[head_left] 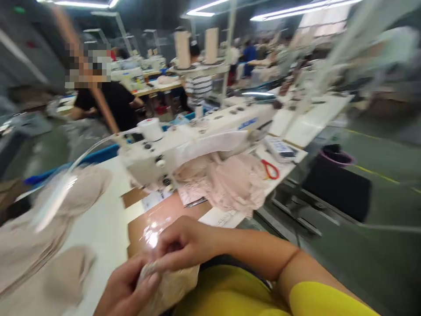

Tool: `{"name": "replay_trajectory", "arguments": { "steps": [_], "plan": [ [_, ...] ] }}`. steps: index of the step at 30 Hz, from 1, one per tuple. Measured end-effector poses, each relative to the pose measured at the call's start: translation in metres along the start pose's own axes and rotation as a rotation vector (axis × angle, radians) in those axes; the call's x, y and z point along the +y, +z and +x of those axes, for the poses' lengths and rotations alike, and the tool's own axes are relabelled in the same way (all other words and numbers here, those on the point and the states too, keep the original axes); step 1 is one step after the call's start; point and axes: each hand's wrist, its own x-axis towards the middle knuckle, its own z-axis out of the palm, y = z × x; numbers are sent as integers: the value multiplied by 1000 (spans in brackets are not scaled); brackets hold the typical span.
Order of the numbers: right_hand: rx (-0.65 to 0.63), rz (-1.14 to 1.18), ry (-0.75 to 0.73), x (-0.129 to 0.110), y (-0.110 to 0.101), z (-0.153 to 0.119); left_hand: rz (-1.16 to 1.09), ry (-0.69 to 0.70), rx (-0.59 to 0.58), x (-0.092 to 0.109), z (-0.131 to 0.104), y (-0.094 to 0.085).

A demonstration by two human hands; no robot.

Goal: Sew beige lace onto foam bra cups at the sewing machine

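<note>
Head view: cream cloth (pixel 179 281) sits between left hand (pixel 123 283) and right hand (pixel 190 239), draping below the fingers, in front of a yellow shirt (pixel 230 292). Both hands nearly meet, pinching its bunched upper edge with thumbs and curled fingers. Cloth looks pale, softly creased; finer texture blurred. Surface (pixel 105 224) just beyond.

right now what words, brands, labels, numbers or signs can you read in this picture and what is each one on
"JUKI": blue letters, slightly blurred, on the sewing machine.
Too blurred to read: print on the flat box beyond the red-handled scissors.
Too blurred to read: blue print on the paper under the machine's needle end.
Too faint to read: marks on the white sheet at the table edge.
</note>
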Motion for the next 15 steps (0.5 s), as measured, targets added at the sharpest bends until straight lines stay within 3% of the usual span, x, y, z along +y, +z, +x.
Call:
{"name": "replay_trajectory", "arguments": {
  "steps": [1, 2, 7, 15],
  "plan": [
    [25, 19, 15, 4, -1, 2, -55, -8, -109, 6, -1, 3],
    [53, 23, 39, 9, -3, 4, -125, -15, -135, 12, 2, 6],
    [52, 86, 170, 23, -7, 18, -446, -66, -144, 18, 18, 10],
    [80, 14, 247, 30, -7, 25, -601, -97, -65, 12, 23, 17]
  ]
}}
